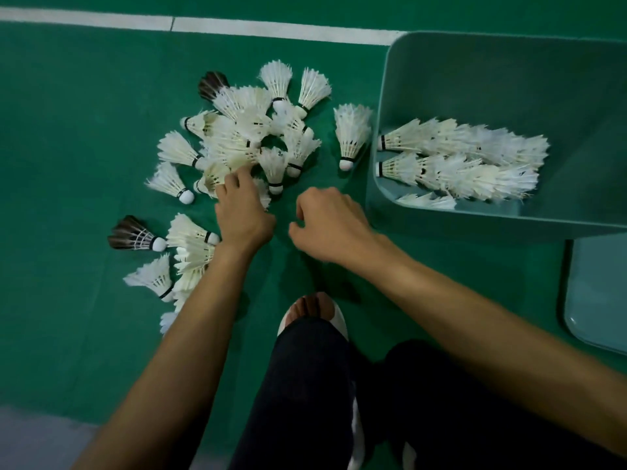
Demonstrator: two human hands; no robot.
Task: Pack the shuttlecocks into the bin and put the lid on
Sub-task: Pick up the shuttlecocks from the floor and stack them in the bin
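On court floor [84, 130], shuttlecock pile [244, 137] beside bin [385, 96].
My left hand [242, 212] digs in, grip unclear; my right hand [330, 225] hangs loosely curled, empty.

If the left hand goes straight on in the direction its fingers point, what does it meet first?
The pile of white shuttlecocks. The left hand has its fingertips at the pile's near edge, probably touching feathers already, though depth is unclear.
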